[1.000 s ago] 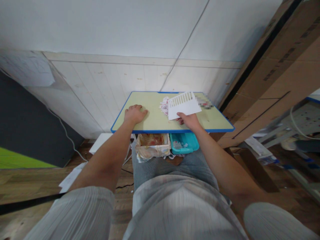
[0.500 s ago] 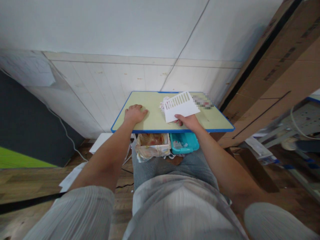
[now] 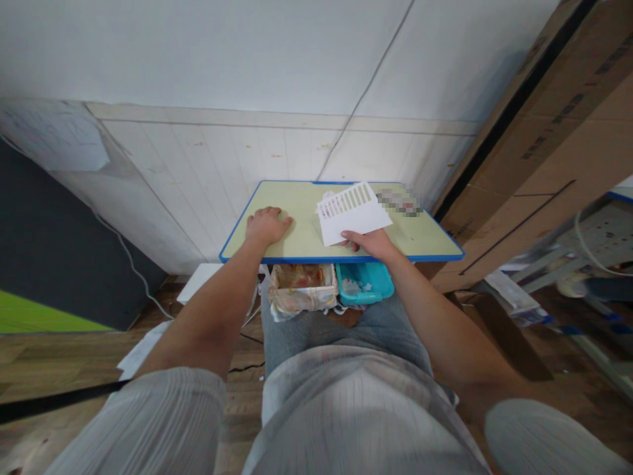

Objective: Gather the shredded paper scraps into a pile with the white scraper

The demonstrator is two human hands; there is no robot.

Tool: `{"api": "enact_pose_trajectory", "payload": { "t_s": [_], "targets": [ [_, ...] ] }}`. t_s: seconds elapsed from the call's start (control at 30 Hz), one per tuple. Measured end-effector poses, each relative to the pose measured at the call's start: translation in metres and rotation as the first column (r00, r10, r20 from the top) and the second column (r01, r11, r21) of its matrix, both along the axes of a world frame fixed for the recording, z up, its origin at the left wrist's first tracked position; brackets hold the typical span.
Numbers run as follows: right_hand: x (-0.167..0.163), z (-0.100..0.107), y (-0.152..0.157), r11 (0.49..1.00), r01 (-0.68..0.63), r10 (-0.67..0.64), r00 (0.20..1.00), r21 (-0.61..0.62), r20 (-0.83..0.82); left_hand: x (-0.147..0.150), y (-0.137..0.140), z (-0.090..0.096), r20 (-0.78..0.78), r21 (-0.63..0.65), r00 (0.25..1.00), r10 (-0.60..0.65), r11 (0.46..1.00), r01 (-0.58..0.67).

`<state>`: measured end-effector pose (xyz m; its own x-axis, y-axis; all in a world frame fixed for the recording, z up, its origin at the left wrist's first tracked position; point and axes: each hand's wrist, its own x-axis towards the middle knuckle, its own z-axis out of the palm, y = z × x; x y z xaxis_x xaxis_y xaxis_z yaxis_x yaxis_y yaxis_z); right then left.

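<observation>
My left hand (image 3: 268, 225) lies flat on the left part of the small yellow-green desk (image 3: 301, 244), fingers stretched out and nothing in it. In my right hand (image 3: 368, 243) is a white card with a row of slots cut through it (image 3: 353, 214), pinched at its near edge with the thumb on top. The card is tilted over the middle of the desk. Behind its far left corner a bit of crumpled whitish material (image 3: 327, 195) shows; the card hides most of it. Right of the card lies a pixelated, unreadable item (image 3: 403, 200).
Below the desk's front edge are a bag-lined bin (image 3: 302, 301) and a turquoise basket (image 3: 378, 290) with whitish scraps. A white panelled wall (image 3: 237, 152) with a cable stands behind. Tall cardboard boxes (image 3: 534, 178) rise at the right, and a dark panel (image 3: 64, 244) stands left.
My right hand has shifted the slotted card slightly left and toward me, covering more of the crumpled material. My left hand has stayed in place.
</observation>
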<state>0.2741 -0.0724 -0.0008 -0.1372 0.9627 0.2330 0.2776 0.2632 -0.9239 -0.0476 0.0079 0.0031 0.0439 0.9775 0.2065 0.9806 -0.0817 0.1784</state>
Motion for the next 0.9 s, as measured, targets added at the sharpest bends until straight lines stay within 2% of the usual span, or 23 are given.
{"api": "enact_pose_trajectory", "payload": {
  "t_s": [0.2, 0.9],
  "targets": [
    [0.0053, 0.0007, -0.0015, 0.996, -0.079, 0.078, 0.997, -0.032, -0.012, 0.0006, -0.0013, 0.0014, 0.0, -0.005, 1.0, 0.001, 1.0, -0.001],
    [0.0008, -0.0002, 0.0004, 0.995, -0.09, 0.087, 0.995, -0.051, -0.056, 0.0008, -0.0014, 0.0011, -0.004, 0.004, 1.0, 0.009, 1.0, -0.009]
  ]
}}
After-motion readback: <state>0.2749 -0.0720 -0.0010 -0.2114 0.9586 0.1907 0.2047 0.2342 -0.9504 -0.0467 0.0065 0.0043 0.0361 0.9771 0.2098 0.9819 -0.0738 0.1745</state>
